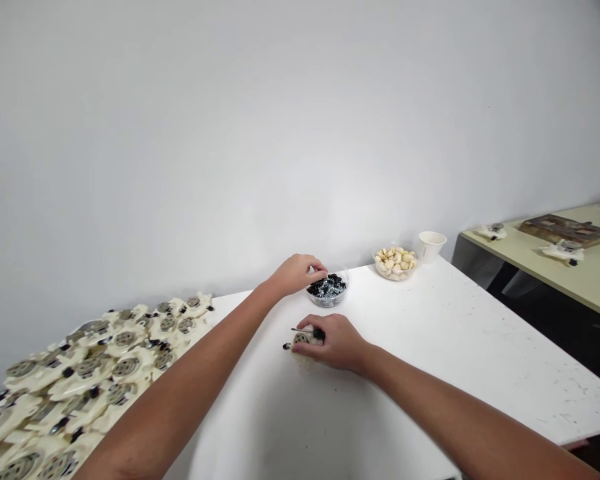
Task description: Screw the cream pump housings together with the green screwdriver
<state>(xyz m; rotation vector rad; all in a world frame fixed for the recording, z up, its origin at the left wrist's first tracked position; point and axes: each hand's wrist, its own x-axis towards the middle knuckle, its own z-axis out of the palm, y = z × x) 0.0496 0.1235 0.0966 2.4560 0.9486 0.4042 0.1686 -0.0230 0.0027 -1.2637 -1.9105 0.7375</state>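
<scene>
Left hand [300,272] reaches to the left edge of a clear, round plastic bowl [329,300], its fingers bent and drawn together; whether they grip a piece cannot be told. That bowl holds a heap of small, shiny black pieces [329,285]. Nearer the wearer than the bowl, the right hand [337,340] is partly closed, thumb and fingers around a cream plastic part with a grey slotted disc [301,339]. It also has hold of a slim tool with a metal shaft and black handle [319,333], lying across the part.

Right of the bowl and farther back stands a clear plastic tub [395,274] filled with pale yellow, rounded pieces [395,260]; beyond it is a white paper cup [431,247], its contents hidden. Left of the bowl, many similar cream parts with grey discs [125,340] lie piled together. The bowl sits on a white table [410,327].
</scene>
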